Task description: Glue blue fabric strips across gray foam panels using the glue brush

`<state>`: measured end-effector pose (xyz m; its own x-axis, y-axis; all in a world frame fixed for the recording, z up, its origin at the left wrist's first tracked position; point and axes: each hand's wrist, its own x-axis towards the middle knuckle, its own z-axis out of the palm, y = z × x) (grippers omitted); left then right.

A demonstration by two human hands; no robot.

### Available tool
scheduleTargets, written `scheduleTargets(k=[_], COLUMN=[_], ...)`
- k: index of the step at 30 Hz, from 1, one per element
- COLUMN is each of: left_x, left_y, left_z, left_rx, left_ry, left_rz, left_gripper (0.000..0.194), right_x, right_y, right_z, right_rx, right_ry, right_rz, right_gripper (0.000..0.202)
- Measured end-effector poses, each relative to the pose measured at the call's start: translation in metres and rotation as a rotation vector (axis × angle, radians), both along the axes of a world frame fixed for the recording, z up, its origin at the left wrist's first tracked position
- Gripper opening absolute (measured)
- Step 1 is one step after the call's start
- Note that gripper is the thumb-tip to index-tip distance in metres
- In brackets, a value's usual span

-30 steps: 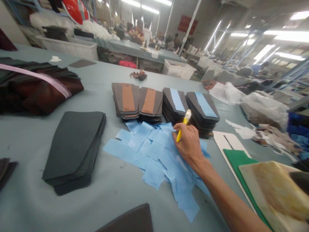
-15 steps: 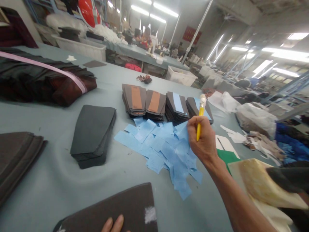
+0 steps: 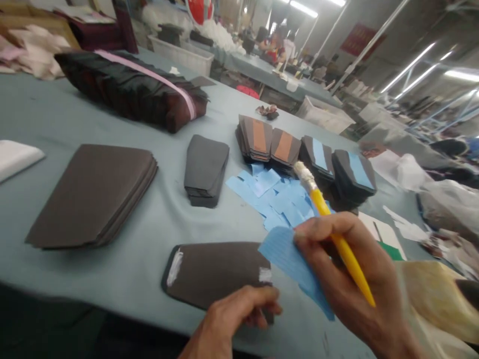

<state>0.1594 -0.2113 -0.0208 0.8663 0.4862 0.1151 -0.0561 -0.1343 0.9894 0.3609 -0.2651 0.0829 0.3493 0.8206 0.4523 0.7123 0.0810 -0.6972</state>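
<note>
My right hand (image 3: 355, 279) is closed on a yellow-handled brush (image 3: 348, 254), its pale-crusted tip (image 3: 305, 175) pointing up and left. Between that hand's thumb and fingers is also a blue ribbed fabric piece (image 3: 286, 252), hanging over the panel's right end. Below it lies a dark brown tapered panel (image 3: 220, 269) with a white smear at each end. My left hand (image 3: 243, 309) rests on the panel's near right edge, fingers bent and slightly apart. Behind my right hand is a loose heap of blue fabric pieces (image 3: 279, 194).
Behind the heap stand stacks of dark pieces topped with orange (image 3: 259, 137) or blue (image 3: 359, 169) strips. A dark grey stack (image 3: 205, 164) and a larger brown stack (image 3: 93, 194) lie left. Farther back is a tied dark fabric bundle (image 3: 130, 89). Yellowed foam (image 3: 430, 289) sits right.
My right hand has come back from the blue heap toward the panel, now with a blue piece beside the brush. My left hand has shifted to the panel's right end. The view has turned left.
</note>
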Motion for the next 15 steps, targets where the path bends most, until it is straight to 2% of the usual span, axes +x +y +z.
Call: scheduleTargets(k=[1,3,5,6,9,12,15], left_x=[0.003,0.006,0.007,0.006,0.001,-0.006,-0.011], left_y=[-0.001,-0.001,0.001,0.002,0.003,0.005,0.007], left_z=[0.007,0.015,0.015,0.014,0.007,0.004,0.004], left_rx=[-0.209,-0.507,-0.686,-0.734,-0.704,-0.596,-0.565], left_ry=[0.001,-0.088,-0.16,-0.163,-0.068,0.029,0.06], left_rz=[-0.009,-0.038,-0.009,0.04,0.208,0.297,0.336], left_gripper=[0.066,0.08,0.078,0.071,0.055,0.062,0.063], right_x=[-0.008,-0.019,-0.024,-0.025,-0.025,-0.022,-0.022], right_y=[-0.005,-0.014,-0.021,-0.023,-0.025,-0.022,-0.018], right_z=[-0.002,-0.01,-0.02,-0.025,-0.039,-0.05,-0.056], right_rx=[-0.013,-0.064,-0.124,-0.145,-0.172,-0.187,-0.23], right_ry=[0.011,0.018,0.013,0.003,-0.036,-0.069,-0.08], right_rz=[0.042,0.123,0.171,0.182,0.183,0.21,0.222], right_gripper=[0.01,0.01,0.01,0.01,0.01,0.011,0.014])
